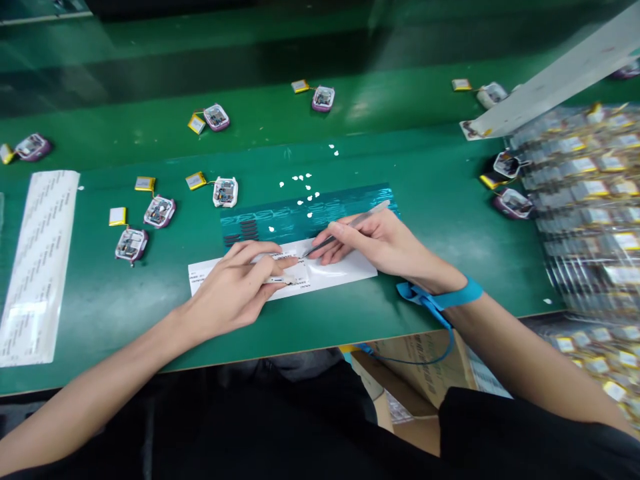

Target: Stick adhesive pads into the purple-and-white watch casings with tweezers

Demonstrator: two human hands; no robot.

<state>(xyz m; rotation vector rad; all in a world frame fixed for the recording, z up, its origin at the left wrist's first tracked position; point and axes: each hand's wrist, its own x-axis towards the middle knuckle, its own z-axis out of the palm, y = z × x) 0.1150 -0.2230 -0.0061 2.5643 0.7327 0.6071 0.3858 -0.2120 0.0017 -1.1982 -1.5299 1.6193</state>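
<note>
My right hand (367,240) grips a pair of metal tweezers (357,220), their tips down at a white sheet of printed stickers (345,270). Across the left part of that sheet lies my left hand (240,283), its fingers closed round a small, thin white part (280,280), mostly hidden, whose kind I cannot make out. The fingertips of both hands nearly meet over the stickers. Just behind the sheet is a teal film strip (320,207) carrying several dark strips at its left end. A blue wrist strap (455,297) circles my right wrist.
Several opened small devices with wired batteries lie around, such as a white one (225,192) and a purple one (160,211). Another sticker sheet (40,260) is at left. Stacked clear trays (575,213) and a slanted white post (550,73) stand right. A cardboard box (425,367) is below.
</note>
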